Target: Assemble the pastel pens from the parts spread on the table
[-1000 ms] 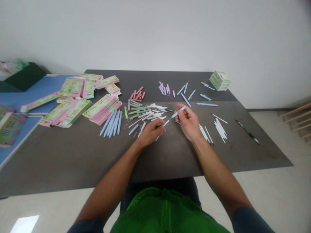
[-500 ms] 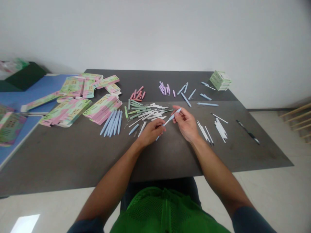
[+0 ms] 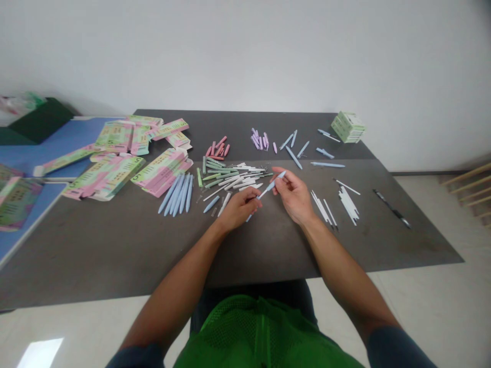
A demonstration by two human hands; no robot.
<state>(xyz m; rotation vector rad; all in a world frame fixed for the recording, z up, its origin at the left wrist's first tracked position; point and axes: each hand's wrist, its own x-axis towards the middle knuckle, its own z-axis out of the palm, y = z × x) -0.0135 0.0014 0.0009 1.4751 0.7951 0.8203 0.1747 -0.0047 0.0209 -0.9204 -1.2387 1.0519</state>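
My right hand pinches a light blue pen part with a white refill sticking out toward my left hand. Fingers closed, my left hand grips another light blue pen piece whose end shows below the fingers, and it meets the refill's tip. Both hands hover just over the dark grey table, in front of a heap of green and white pen parts.
A row of light blue barrels lies left of the heap. Pink and green flat boxes spread at the left. Red caps, purple caps, white refills, a green box stack and a black pen lie further off.
My right hand has moved left and slightly down with the blue part, bringing the refill closer to my left hand. The left hand has stayed put.
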